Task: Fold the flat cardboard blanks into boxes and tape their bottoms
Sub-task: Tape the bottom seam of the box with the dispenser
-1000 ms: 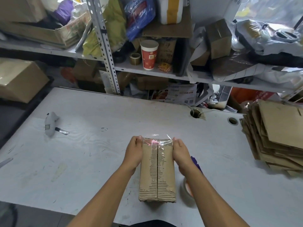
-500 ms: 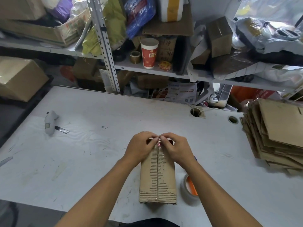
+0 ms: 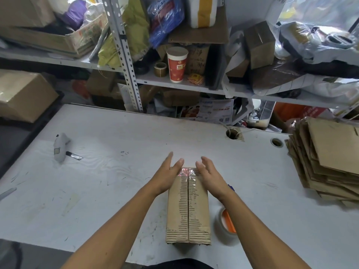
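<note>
The fingers [image 3: 175,164] of the left hand [image 3: 166,174] are straight and held together, lying flat along the far left top edge of the cardboard box [image 3: 188,206]. The fingers [image 3: 204,165] of the right hand [image 3: 210,176] are likewise straight, slightly spread, flat along the far right top edge. Neither hand curls round anything.

The box stands on the white surface [image 3: 108,181] close to the near edge, its two flaps closed upward and meeting in a centre seam. Clear tape [image 3: 186,172] shines over the far end of that seam, between the two hands. What is inside the box cannot be seen.

Just right of the box, near the right forearm, a tape roll [image 3: 226,225] with an orange core rests on the surface. Further right, a stack of flat cardboard blanks [image 3: 328,160] sits at the surface's edge. Far to the left lies a white handheld tool [image 3: 60,147].

On the shelf [image 3: 174,82] behind, a lidded red paper cup [image 3: 176,64] stands beside a small brown tape roll [image 3: 160,69]. An open carton [image 3: 64,38] on the upper left holds bags and loose items, too jumbled to tell apart.
</note>
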